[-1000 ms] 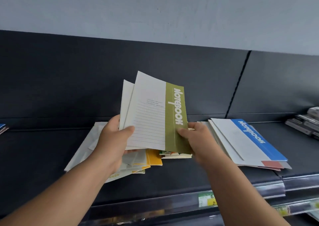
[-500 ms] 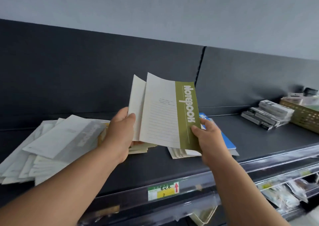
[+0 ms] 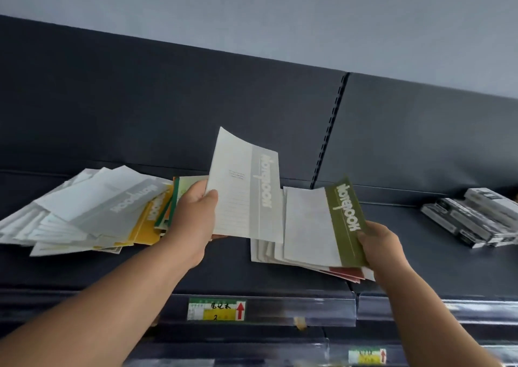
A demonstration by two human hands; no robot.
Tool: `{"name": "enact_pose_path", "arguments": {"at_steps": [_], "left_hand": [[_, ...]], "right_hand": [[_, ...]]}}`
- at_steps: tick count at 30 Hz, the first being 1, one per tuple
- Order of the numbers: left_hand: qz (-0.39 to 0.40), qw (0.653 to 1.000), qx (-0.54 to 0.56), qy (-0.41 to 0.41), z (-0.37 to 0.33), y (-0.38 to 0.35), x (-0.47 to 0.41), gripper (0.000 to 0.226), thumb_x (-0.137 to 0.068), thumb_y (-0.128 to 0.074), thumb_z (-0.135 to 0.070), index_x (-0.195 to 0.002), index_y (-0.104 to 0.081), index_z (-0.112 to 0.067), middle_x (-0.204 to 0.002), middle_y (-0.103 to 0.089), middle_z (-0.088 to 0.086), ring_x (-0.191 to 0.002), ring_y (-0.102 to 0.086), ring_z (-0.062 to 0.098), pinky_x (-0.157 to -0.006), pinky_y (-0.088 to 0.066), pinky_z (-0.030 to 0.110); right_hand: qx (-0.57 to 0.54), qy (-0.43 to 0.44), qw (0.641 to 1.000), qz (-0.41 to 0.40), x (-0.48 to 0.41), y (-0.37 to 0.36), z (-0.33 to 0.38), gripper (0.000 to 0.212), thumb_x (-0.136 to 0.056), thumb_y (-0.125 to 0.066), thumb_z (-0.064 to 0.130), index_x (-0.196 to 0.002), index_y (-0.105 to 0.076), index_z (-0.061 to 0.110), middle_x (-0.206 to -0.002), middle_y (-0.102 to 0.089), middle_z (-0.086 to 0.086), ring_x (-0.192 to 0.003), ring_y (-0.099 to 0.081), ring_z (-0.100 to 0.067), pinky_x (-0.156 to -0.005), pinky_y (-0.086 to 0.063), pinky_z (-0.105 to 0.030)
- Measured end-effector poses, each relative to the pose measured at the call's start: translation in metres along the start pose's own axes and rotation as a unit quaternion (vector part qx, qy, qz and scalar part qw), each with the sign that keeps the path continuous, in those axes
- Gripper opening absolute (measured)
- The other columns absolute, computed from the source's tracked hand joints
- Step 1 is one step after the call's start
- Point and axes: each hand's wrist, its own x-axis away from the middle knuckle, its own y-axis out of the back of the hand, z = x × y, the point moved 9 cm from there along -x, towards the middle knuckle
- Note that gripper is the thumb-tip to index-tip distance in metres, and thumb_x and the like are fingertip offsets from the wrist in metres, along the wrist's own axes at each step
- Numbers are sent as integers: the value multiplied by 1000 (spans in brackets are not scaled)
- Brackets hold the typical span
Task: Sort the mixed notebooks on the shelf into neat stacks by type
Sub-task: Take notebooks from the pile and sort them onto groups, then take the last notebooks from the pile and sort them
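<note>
Shelf [image 3: 229,268]: dark, running across the middle of the frame.

Price label [image 3: 216,309]: on the front rail, lower centre. It has a green top strip, handwritten characters, a "2" on yellow and a red up-arrow. A second label [image 3: 367,356] at lower right is too blurred to read.

Grey-banded notebook [image 3: 246,192]: centre frame, raised off the shelf and held upright. Its long axis is near vertical, and the top corner tips towards the upper left. The cover is cream and ruled. "Notebook" is printed in white down the grey band on the right side, with the letters turned sideways. The small print at mid-cover is illegible.

Left hand [image 3: 193,221]: grips this notebook at its lower left edge. The thumb is curled over the front and the fingers are hidden behind.

Olive-banded notebook [image 3: 322,223]: right of centre, lying low over a squared stack [image 3: 263,251] of pale notebooks, contact unclear. Its long axis runs from the lower frame towards the back panel. The band is on the right and carries the same white "Notebook".

Right hand [image 3: 384,246]: pinches the lower right corner, with the thumb on the olive band.

Loose pile [image 3: 92,215]: left of frame, fanned. It is topped by another grey "Notebook" cover, with a yellow notebook [image 3: 145,226] beneath.

Boxes [image 3: 471,218]: long dark and white boxes stacked at far right.
</note>
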Motion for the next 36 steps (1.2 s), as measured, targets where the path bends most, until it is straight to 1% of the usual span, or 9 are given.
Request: {"name": "enact_pose_path", "arguments": {"at_steps": [2,7,12,16,18,21,26,29,36], "left_hand": [[-12,1000,-6,1,0,2,1,31,-103,-37,-21,-92,-61,-38,-99,-68,-9,-90,-64,17,-75,-57,46],[-16,1000,-9,-7,-1,14,8,33,-103,-37,-19,-92,-62,-37,-98,-69,-10,-91,-64,13,-73,-58,40],[-26,1000,10,-6,-5,43,12,33,-103,-36,-18,-89,-61,-34,-98,-69,-10,-91,-65,12,-64,-53,29],[-33,999,17,-8,-7,77,16,36,-103,-36,-16,-87,-62,-34,-92,-69,-13,-88,-65,11,-60,-51,27],[-42,999,11,-15,-10,100,16,34,-103,-37,-17,-89,-63,-34,-94,-69,-12,-89,-64,12,-61,-52,28],[-65,997,-18,-27,-14,148,12,28,-102,-37,-16,-97,-63,-27,-94,-69,-6,-83,-64,17,-53,-52,27],[-62,986,-146,-47,-11,225,-5,27,-99,-45,-19,-124,-55,-24,-109,-62,-12,-102,-59,13,-84,-53,35],[-54,961,-264,-68,-12,268,-13,40,-98,-47,-25,-137,-42,-25,-114,-58,-11,-103,-56,13,-87,-49,35],[-54,874,-472,-102,-11,362,-24,61,-97,-48,-36,-151,-23,-24,-147,-40,0,-129,-45,19,-102,-41,37]], "right_hand": [[106,11,994,6,-6,-6,-5,37,-95,-49,11,-131,-56,8,-102,-62,-7,-83,-60,-24,-66,-48,-31],[323,35,946,-16,16,-18,17,47,-92,-52,25,-138,-43,17,-141,-44,-9,-133,-35,-35,-106,-33,-47],[119,218,968,43,79,-66,99,44,-99,-49,24,-142,-45,14,-136,-56,-7,-123,-51,-26,-99,-41,-36],[-80,157,956,235,140,-137,135,34,-97,-48,34,-129,-56,24,-108,-68,-11,-88,-68,-21,-77,-57,-37],[-83,157,944,279,164,-170,144,29,-95,-52,33,-121,-61,26,-104,-71,-5,-83,-68,-16,-64,-55,-28],[-101,143,939,296,188,-210,152,41,-93,-58,20,-132,-48,29,-108,-70,2,-95,-69,-18,-83,-59,-40],[-121,153,931,307,231,-276,180,39,-91,-50,0,-123,-52,23,-109,-69,1,-98,-67,-20,-78,-59,-36],[-111,155,935,299,247,-317,192,49,-90,-50,-2,-135,-49,18,-118,-66,-1,-101,-66,-19,-77,-60,-31],[-7,138,963,230,255,-373,209,50,-92,-47,-2,-140,-43,10,-90,-56,6,-80,-58,-17,-71,-52,-31]]}}
